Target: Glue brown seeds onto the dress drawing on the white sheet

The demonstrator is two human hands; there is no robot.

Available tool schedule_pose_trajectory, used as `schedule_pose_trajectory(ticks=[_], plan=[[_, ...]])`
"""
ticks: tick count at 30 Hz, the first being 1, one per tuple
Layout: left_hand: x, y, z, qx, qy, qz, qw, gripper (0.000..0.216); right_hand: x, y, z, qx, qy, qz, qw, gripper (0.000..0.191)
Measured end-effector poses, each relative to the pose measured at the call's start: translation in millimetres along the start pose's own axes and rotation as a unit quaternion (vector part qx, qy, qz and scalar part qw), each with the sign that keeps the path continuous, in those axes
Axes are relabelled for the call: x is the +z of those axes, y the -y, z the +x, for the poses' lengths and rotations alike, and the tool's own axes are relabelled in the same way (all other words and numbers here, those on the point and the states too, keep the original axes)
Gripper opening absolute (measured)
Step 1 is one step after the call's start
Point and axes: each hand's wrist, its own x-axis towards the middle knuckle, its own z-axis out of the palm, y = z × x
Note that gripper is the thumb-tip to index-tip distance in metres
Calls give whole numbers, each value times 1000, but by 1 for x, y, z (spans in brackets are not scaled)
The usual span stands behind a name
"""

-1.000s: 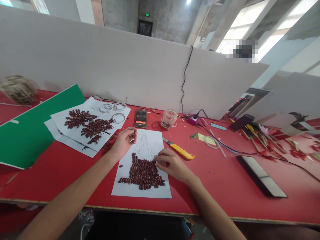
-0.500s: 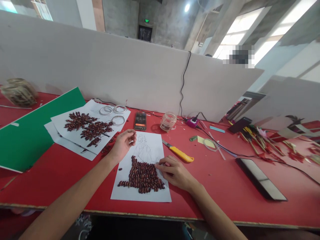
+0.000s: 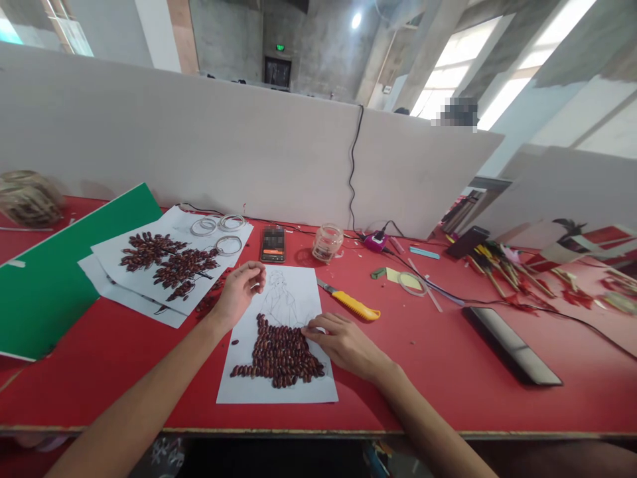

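Observation:
A white sheet of paper (image 3: 306,289) lies before me with a pencil drawing of a figure (image 3: 281,299) on its upper half. Dark red beans (image 3: 281,355) are packed in close rows over the lower half. My right hand (image 3: 343,338) is closed in a pinch, its fingertips at the upper right corner of the rows, on a bean there. Above the sheet's left edge hovers my left hand (image 3: 243,289), fingers curled toward the thumb; what they hold, if anything, is too small to make out. One loose bean (image 3: 235,342) sits left of the rows.
A yellow utility knife (image 3: 355,305) lies right of the sheet. Behind it stand a glass jar (image 3: 327,243) and a phone (image 3: 273,244). Left are a bean-covered picture (image 3: 184,265), tape rolls (image 3: 229,245) and a green board (image 3: 44,292). A dark tablet-like slab (image 3: 512,345) lies right.
The whole view has shifted slightly, with things on the table appearing a little further left. Both hands keep nearly the same pose over the paper; the bean rows look unchanged.

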Motion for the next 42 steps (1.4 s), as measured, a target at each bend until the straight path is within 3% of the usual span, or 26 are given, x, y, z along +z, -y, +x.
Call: schedule_pose_trajectory(ticks=[4, 7, 26, 30, 33, 36, 38, 39, 40, 42], plan=[[-2, 0, 1, 9, 2, 1, 1000, 13, 2, 1, -3, 17, -30, 39, 999, 47], [-4, 0, 2, 14, 3, -1, 1000, 13, 4, 1, -5, 14, -7, 23, 1000, 51], [-5, 3, 2, 16, 13, 9, 1000, 12, 6, 5, -1, 72, -18, 59, 996, 48], [-5, 3, 2, 23, 11, 11, 1000, 13, 3, 3, -5, 72, -62, 86, 992, 55], [-6, -5, 6, 34, 4, 10, 999, 13, 4, 5, -8, 37, -78, 80, 993, 60], [-12, -31, 10, 98, -17, 45, 994, 13, 6, 11, -7, -7, -12, 62, 998, 54], [-22, -59, 7, 185, -57, 141, 971, 13, 6, 15, -4, -9, 18, 46, 999, 46], [-29, -74, 4, 227, -84, 221, 945, 13, 6, 17, -2, -8, 23, 38, 999, 43], [-37, -88, -2, 256, -106, 320, 906, 14, 6, 18, 0, -8, 23, 32, 999, 41], [-54, -110, -17, 234, -91, 530, 810, 19, 5, 18, 3, -9, 14, 24, 1000, 39]])
